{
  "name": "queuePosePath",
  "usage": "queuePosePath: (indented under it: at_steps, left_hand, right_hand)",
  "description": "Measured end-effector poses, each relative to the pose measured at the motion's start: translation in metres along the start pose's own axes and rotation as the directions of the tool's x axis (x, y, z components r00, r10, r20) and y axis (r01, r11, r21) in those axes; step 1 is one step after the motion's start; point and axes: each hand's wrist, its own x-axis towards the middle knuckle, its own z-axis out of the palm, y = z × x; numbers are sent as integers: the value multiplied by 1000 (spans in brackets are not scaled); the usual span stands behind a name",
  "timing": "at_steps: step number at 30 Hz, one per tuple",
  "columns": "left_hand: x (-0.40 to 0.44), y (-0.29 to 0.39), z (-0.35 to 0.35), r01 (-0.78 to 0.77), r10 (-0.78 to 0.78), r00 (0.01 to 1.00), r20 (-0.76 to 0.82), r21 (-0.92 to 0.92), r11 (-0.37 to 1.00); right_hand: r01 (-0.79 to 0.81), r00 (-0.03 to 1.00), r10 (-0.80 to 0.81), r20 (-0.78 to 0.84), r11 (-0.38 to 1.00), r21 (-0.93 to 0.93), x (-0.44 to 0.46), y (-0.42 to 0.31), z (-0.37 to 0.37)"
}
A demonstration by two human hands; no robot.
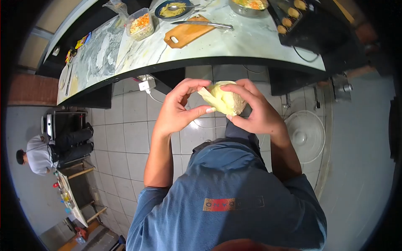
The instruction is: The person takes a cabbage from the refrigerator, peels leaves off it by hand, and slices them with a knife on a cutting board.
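One cabbage (236,100) is gripped by curled fingers of the right hand (259,111), its leaf (212,99) pinched by fingertips of the left hand (178,111).

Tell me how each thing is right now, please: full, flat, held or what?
Pale lump: held up, flap sticking out.
Left hand: fingers on the flap.
Right hand: gripping the lump.
Cutting board: lying flat.
Knife: lying across the board.
Plastic tub: open, shredded food inside.
Dark plate: yellow food in it, spoon resting there.
Metal bowl: mixed food inside.
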Motion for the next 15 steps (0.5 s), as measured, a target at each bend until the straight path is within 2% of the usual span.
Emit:
queuePosePath:
  at_steps: [2,3,5,6,8,9,10,12,15]
  left_hand:
    - [30,-1,-9,-58,58,998,4,172,983]
    - [45,-4,-14,-53,58,998,-20,186,981]
    - [75,-8,-22,-18,41,998,-52,384,923]
    - [88,-9,-22,-3,33,997,-70,393,920]
    - [115,-10,-23,137,-71,979,-193,350,927]
    - [129,-9,-23,166,-79,965,-249,351,922]
    - [142,-10,-25,171,-79,962,-260,354,920]
    - [156,-14,-32,270,-155,936,-316,361,892]
    - [179,-18,-34,253,-117,932,-342,384,888]
  right_hand:
    - [45,999,-45,-24,999,-12,31,24,-16]
    - [63,998,-63,-6,998,0,48,36,-25]
    - [87,996,-87,-8,988,124,81,61,-45]
    - [93,995,-95,5,986,140,95,74,-52]
    - [-14,999,-3,39,898,440,124,100,-63]
    - [-1,995,-49,83,855,519,140,110,-70]
    - [1,994,-57,91,852,524,154,119,-79]
    - [-164,967,-13,256,735,658,175,129,-93]
    - [-162,966,-28,257,711,684,201,155,-97]
